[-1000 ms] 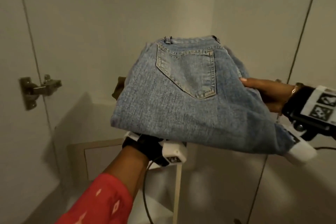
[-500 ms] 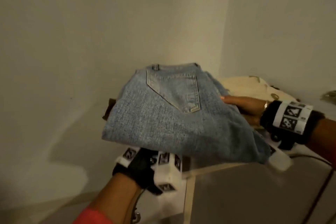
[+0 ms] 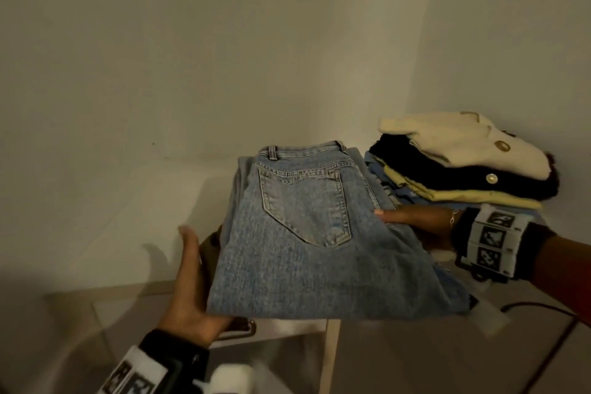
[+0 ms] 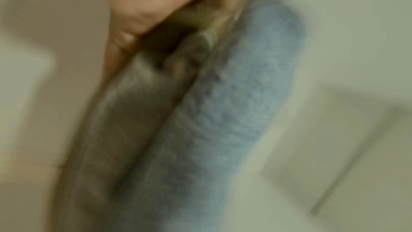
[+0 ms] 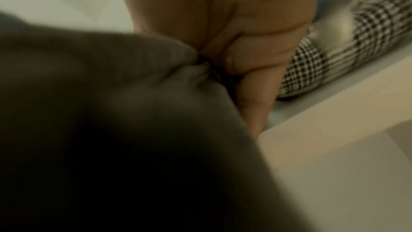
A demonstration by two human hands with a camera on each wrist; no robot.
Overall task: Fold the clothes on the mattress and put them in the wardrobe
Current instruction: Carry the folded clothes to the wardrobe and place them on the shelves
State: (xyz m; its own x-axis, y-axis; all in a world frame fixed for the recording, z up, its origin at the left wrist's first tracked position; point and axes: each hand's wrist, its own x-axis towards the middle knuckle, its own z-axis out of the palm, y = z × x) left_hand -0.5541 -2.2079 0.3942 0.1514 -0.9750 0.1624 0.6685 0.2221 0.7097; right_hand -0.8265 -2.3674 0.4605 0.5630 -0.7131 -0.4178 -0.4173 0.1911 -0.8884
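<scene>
A folded pair of light blue jeans (image 3: 303, 249), back pocket up, lies on the wardrobe shelf (image 3: 134, 233) with a brown garment (image 3: 211, 243) showing beneath its left edge. My left hand (image 3: 192, 281) lies flat along the left side of this bundle, fingers straight and reaching under it. On the right, my right hand (image 3: 412, 221) pinches the jeans, thumb on top and fingers underneath. The blurred left wrist view shows the jeans (image 4: 245, 112) and the brown garment (image 4: 138, 112) beside my fingers (image 4: 120, 38). The right wrist view shows my right hand (image 5: 234, 24) against dark cloth (image 5: 111, 112).
A stack of folded clothes (image 3: 463, 169), cream on top, then black and yellow, stands on the shelf just right of the jeans. A checked garment (image 5: 334, 59) lies at its base. The wardrobe's pale walls close the back and right. A vertical panel (image 3: 329, 358) runs below the shelf.
The jeans went forward and down onto the shelf, next to the stack. My left hand slid out from beneath the bundle to its left side.
</scene>
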